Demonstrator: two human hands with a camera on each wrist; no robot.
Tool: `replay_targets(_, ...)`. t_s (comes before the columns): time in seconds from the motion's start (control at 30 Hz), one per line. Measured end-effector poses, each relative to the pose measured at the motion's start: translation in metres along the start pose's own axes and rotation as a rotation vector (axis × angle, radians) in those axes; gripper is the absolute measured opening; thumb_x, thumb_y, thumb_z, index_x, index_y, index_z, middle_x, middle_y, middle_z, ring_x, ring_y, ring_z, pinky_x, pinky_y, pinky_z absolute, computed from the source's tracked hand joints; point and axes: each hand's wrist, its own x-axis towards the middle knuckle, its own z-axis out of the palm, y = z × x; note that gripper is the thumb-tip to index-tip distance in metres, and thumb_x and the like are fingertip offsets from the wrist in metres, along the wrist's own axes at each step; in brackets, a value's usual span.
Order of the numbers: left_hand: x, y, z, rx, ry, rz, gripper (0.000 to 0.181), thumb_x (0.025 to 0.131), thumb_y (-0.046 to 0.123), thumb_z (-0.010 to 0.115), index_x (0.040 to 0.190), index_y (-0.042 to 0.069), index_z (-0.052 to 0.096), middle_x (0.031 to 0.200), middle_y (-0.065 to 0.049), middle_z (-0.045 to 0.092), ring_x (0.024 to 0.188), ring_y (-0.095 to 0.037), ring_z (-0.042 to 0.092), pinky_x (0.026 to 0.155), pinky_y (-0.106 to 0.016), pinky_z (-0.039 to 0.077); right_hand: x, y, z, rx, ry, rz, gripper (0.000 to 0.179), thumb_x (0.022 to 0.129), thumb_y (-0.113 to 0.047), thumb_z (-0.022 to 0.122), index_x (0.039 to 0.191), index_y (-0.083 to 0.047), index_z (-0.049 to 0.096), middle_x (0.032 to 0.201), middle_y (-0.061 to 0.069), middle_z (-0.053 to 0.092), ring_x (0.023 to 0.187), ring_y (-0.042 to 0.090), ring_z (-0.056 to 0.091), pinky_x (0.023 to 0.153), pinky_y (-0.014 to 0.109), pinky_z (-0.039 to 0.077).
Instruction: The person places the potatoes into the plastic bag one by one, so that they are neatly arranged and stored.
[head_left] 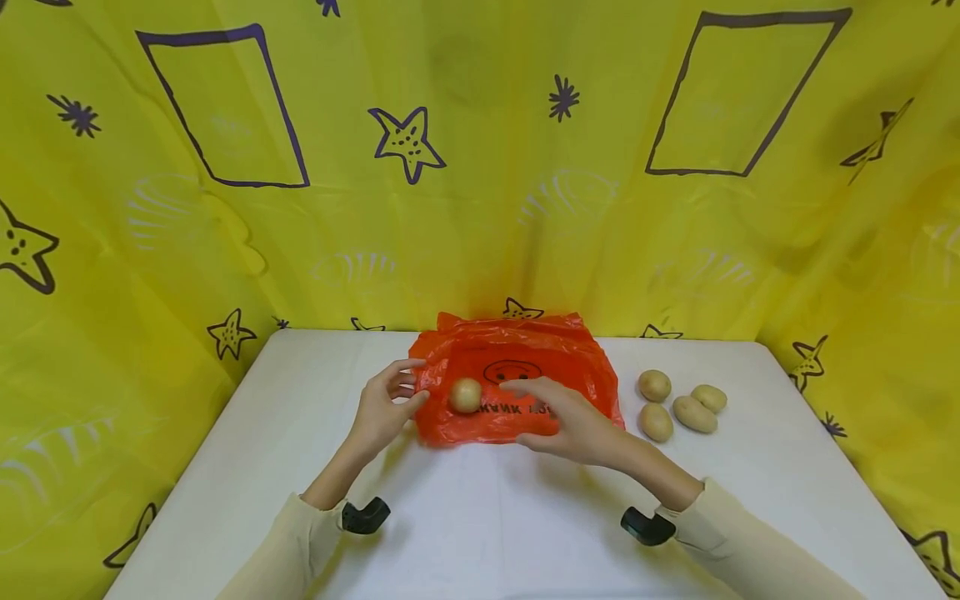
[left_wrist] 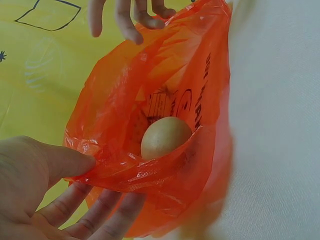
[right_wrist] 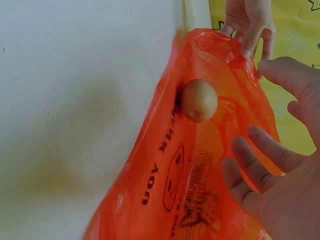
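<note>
A red plastic bag (head_left: 525,433) with black print lies on the white table, its mouth spread. One round, pale brown potato (head_left: 466,395) shows within the mouth, near the left side; in the left wrist view the potato (left_wrist: 165,137) is partly behind the rim. My left hand (head_left: 386,410) pinches the bag's left edge, thumb (left_wrist: 75,162) on the inner side and fingers behind the film. Over the bag's right part hovers my right hand (head_left: 573,421), fingers spread and nothing in them; the right wrist view shows its fingertips (right_wrist: 240,145) above the film.
Several potatoes (head_left: 694,413) lie grouped on the table to the right of the bag. The white table (head_left: 465,533) runs back to a yellow patterned curtain (head_left: 480,208), which also hangs at both sides.
</note>
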Motion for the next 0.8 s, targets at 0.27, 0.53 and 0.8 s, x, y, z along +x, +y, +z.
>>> replay_targets(0.27, 0.0, 0.0, 0.001, 0.019, 0.003, -0.01, 0.046, 0.092, -0.001, 0.074, 0.135, 0.011, 0.063, 0.109, -0.016, 0.07, 0.097, -0.031, 0.067, 0.07, -0.025, 0.059, -0.018, 0.0, -0.017, -0.019, 0.063, -0.01, 0.066, 0.086, -0.016, 0.085, 0.145, -0.016, 0.056, 0.132, -0.002, 0.065, 0.096, 0.009, 0.059, 0.08, 0.03, 0.056)
replay_targets(0.53, 0.0, -0.002, 0.002, 0.022, 0.009, -0.015, 0.046, 0.091, -0.001, 0.074, 0.134, 0.011, 0.064, 0.108, -0.016, 0.07, 0.096, -0.031, 0.068, 0.069, -0.026, 0.059, -0.038, 0.006, -0.033, -0.041, 0.122, -0.008, 0.064, 0.085, -0.014, 0.086, 0.142, -0.017, 0.057, 0.129, -0.002, 0.065, 0.097, 0.009, 0.061, 0.081, 0.029, 0.056)
replay_targets(0.8, 0.0, 0.0, 0.002, 0.013, 0.009, -0.014, 0.045, 0.092, -0.001, 0.074, 0.133, 0.011, 0.065, 0.108, -0.016, 0.07, 0.096, -0.031, 0.068, 0.069, -0.024, 0.059, -0.06, 0.011, -0.051, -0.062, 0.179, 0.024, 0.063, 0.082, -0.006, 0.086, 0.139, -0.014, 0.059, 0.118, -0.005, 0.065, 0.088, 0.012, 0.06, 0.072, 0.032, 0.055)
